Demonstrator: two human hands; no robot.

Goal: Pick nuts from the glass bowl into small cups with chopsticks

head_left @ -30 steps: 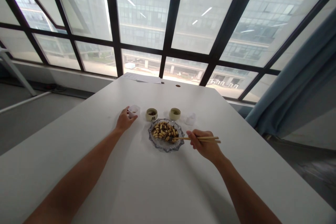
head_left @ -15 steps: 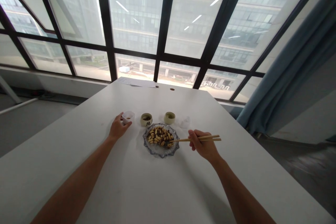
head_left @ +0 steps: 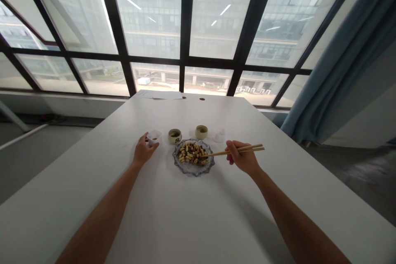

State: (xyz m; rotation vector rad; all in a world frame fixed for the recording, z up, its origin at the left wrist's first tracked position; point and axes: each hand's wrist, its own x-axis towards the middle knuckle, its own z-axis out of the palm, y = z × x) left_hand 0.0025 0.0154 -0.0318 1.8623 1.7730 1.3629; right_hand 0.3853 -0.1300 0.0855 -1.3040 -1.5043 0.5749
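Observation:
My left hand (head_left: 144, 149) is closed around a small white cup (head_left: 154, 136) at the left, with a little something brown inside. In my right hand (head_left: 243, 157) is a pair of wooden chopsticks (head_left: 252, 148), their tips down among the nuts (head_left: 188, 154) on the right side of the heap. The nuts, mixed with thin dark pieces, lie in a clear glass dish (head_left: 192, 170) with a scalloped rim. Whether the tips grip a piece is too small to tell. Behind the dish stands a pale green cup (head_left: 175, 136) with a dark character and dark contents.
Another pale green cup (head_left: 201, 132) stands behind the dish, with a crumpled-looking translucent white item (head_left: 218, 135) to its right. Papers (head_left: 159, 95) lie at the far edge of the white table (head_left: 185, 214). A blue curtain (head_left: 334, 57) hangs at the right.
The view has shifted a little, so the table things sit slightly higher and further right. Both hands keep their holds, and the chopstick tips stay among the nuts.

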